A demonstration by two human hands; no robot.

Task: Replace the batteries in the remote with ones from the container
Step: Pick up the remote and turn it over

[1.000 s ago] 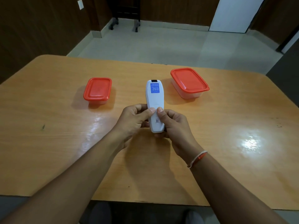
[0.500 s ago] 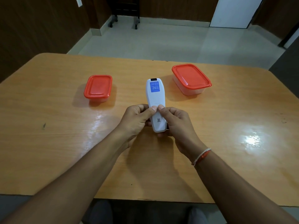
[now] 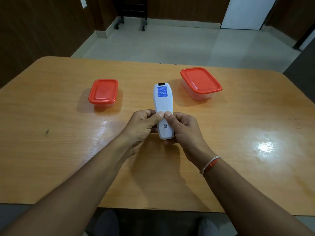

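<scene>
Above table (image 3: pixel 68 150), both thumbs pressing remote (image 3: pixel 163 103) back

Glossy wooden table (image 3: pixel 68 150), pale tiled floor (image 3: pixel 170 46), dark panelled walls (image 3: pixel 34 31), perhaps a white door (image 3: pixel 247 12)

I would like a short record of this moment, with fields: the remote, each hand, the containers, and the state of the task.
remote: white remote, back side up with a blue label, held above the table
left hand: left hand grips the remote, thumb on its back
right hand: right hand grips the remote, thumb beside the left thumb
containers: small container at left, large container at right, both with red lids on
task state: battery cover looks not yet off; no batteries visible
</scene>
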